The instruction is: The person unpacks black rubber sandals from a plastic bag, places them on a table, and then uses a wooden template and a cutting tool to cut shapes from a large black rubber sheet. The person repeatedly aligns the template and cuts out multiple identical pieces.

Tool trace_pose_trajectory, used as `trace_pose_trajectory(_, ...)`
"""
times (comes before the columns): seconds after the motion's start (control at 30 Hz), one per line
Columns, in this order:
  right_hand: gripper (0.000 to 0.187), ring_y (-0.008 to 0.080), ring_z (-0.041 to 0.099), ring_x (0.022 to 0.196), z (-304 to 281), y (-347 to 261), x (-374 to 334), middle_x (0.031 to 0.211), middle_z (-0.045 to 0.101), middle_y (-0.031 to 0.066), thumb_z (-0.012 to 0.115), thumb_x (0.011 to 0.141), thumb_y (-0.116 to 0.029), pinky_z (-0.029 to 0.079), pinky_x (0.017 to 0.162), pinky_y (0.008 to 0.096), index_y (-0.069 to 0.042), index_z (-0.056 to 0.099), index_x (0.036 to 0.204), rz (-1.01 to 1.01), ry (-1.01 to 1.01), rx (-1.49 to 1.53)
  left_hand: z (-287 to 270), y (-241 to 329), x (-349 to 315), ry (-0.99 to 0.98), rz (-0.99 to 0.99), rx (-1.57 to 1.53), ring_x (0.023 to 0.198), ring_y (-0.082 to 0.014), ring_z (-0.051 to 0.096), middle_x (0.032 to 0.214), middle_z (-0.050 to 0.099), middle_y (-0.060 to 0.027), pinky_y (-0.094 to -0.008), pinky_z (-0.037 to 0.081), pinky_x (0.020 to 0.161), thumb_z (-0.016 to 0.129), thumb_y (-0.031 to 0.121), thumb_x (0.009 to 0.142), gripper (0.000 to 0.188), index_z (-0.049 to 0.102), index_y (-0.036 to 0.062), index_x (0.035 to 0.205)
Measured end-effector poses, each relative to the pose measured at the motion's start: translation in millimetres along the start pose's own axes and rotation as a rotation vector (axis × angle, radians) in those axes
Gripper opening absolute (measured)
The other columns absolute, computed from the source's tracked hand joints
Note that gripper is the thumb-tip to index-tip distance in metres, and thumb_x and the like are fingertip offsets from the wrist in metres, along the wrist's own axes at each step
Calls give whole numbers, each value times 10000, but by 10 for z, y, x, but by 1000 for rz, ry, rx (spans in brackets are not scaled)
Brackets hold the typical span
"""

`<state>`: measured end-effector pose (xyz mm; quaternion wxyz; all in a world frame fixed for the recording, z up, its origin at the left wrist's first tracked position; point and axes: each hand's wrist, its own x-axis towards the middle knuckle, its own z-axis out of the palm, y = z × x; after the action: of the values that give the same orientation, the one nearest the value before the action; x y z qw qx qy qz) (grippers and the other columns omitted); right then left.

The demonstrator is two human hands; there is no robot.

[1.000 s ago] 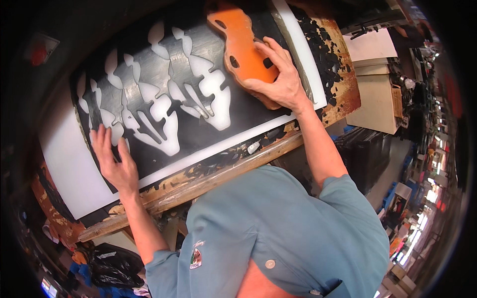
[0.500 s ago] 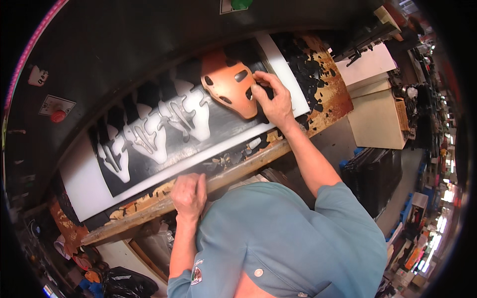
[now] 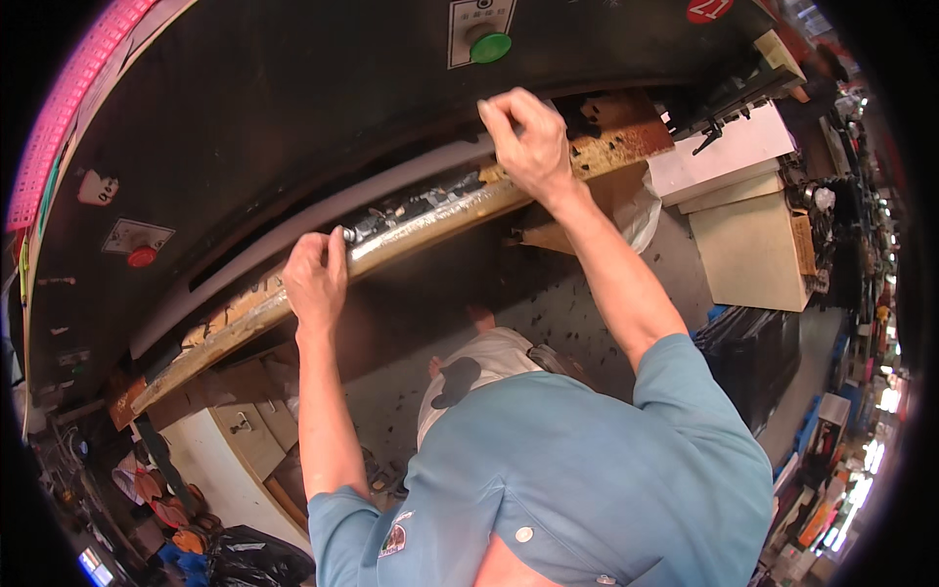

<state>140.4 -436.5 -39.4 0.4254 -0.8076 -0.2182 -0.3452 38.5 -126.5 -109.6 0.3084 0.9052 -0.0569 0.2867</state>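
Observation:
My left hand (image 3: 317, 282) is closed, its fingers curled, just over the front ledge (image 3: 411, 237) of the machine. I see nothing in it. Higher up and to the right, my right hand (image 3: 533, 147) is closed too, thumb bent towards the curled fingers, with nothing visible in its grip. It is in front of the lower edge of the black machine panel (image 3: 323, 108), below a green push button (image 3: 490, 47). Only the near strip of a white board (image 3: 391, 174) shows under the panel. The orange plate with cut-outs is out of sight.
A red button (image 3: 142, 256) sits on the panel's left. Dark scraps (image 3: 421, 203) litter the ledge and floor. Boxes (image 3: 748, 245) and a black plastic-covered stack (image 3: 748, 347) stand at right; a cream cabinet (image 3: 230, 450) and black bag (image 3: 256, 558) are at lower left.
My right hand has let go of the orange plate and moved up. My left hand has risen leftward to the ledge. The black panel now covers the plate and most of the white board.

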Motion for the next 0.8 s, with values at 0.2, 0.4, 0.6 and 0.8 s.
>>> trace_pose_trajectory(0.2, 128, 310, 650, 695, 103, 234, -757, 760, 644, 71, 778, 894, -137, 497, 663, 417, -95, 695, 807, 39, -36, -240, 32, 38, 75, -7, -6, 69, 640, -317, 646, 760, 670, -148, -410, 526, 624, 794, 187, 964, 260, 667, 20, 811)
trace_pose_trajectory(0.4, 119, 294, 648, 687, 165, 282, -760, 770, 651, 44, 787, 895, -166, 488, 659, 402, -111, 712, 821, 28, -54, -256, -5, -11, 77, -49, -14, -14, 672, -310, 656, 774, 674, -130, -394, 530, 643, 826, 204, 932, 270, 666, 23, 812)
trace_pose_trajectory(0.6, 112, 308, 651, 709, 135, 285, -792, 801, 665, 49, 780, 911, -174, 493, 676, 411, -104, 727, 843, 26, -62, -248, -19, -14, 43, -88, -13, -27, 757, -309, 671, 799, 679, -116, -406, 534, 707, 848, 230, 898, 280, 668, 35, 810)
trace_pose_trajectory(0.8, 79, 287, 665, 758, 97, 300, -805, 847, 688, 42, 772, 922, -151, 489, 717, 395, -93, 744, 876, 41, -105, -227, -9, 25, 3, -59, -30, -45, 762, -307, 653, 788, 655, -111, -412, 522, 707, 856, 211, 878, 279, 658, 30, 800)
